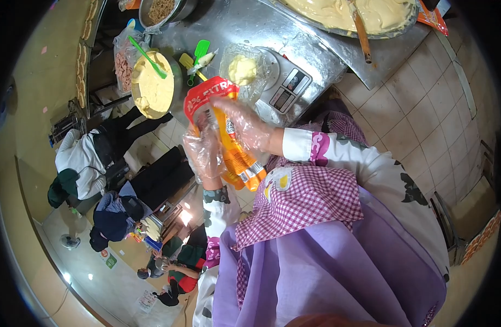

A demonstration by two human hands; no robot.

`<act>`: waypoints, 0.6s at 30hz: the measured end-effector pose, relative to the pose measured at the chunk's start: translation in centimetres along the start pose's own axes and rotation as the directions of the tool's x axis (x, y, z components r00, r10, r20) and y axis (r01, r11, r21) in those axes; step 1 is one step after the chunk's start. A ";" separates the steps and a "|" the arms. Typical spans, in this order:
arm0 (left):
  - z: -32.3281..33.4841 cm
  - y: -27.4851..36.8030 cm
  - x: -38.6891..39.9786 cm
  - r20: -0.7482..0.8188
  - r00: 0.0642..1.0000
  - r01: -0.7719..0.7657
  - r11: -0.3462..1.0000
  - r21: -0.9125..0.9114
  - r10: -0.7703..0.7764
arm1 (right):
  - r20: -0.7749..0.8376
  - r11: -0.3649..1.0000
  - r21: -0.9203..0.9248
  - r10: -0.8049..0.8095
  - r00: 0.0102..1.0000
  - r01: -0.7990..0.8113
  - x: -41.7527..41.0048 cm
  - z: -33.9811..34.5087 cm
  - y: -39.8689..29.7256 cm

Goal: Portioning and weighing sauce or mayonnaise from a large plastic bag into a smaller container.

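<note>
My left hand (204, 151), in a clear plastic glove, grips the left side of an orange and red plastic pouch (228, 159) that bears writing. My right hand (248, 124), also gloved and somewhat blurred, lies across the pouch's upper front with its fingers stretched out. Whether those fingers grip it cannot be told. Just beyond the hands, a clear plastic bag with pale yellow cream (243, 70) rests partly on a white digital kitchen scale (285, 92). Left of that lie a green spatula (201, 49), a yellow spatula (186, 61) and a small filled piping bag (205, 60).
On the metal table (234, 24) stand a bowl of yellow cream (152, 86) with a green spatula, a bag of pink pieces (123, 65), a bowl of brown crumbs (160, 11) and a large cream-filled bowl (381, 36) with a wooden handle (362, 41). Several people (80, 157) are at left.
</note>
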State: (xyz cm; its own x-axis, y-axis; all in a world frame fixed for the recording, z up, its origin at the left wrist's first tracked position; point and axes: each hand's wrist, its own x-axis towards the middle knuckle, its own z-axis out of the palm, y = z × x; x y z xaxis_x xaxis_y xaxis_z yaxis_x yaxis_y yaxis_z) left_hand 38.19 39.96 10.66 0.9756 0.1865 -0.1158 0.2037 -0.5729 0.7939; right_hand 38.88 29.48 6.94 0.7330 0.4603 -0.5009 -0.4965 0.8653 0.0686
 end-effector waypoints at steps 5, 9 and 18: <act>-0.4 2.3 0.2 -0.058 0.984 0.168 0.986 -0.020 -0.169 | 0.179 0.985 -0.136 0.131 0.975 -0.107 -1.5 -1.9 0.6; -2.3 -0.4 -2.5 0.112 0.991 0.093 0.979 -0.184 -0.073 | 0.119 0.997 -0.063 0.051 0.992 -0.044 -1.6 -1.7 0.2; -3.5 -2.7 -8.5 0.540 0.799 0.495 0.800 -0.338 -0.266 | 0.217 1.000 -0.005 0.006 0.976 -0.005 -2.2 -1.2 0.2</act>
State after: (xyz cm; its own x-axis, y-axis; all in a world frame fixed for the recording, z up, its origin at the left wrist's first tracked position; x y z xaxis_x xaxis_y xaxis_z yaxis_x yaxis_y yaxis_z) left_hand 29.07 42.76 11.57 0.7692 -0.1294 -0.6257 0.6183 -0.0960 0.7800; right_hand 36.60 28.39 7.02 0.8134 0.4978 -0.3008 -0.5025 0.8619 0.0674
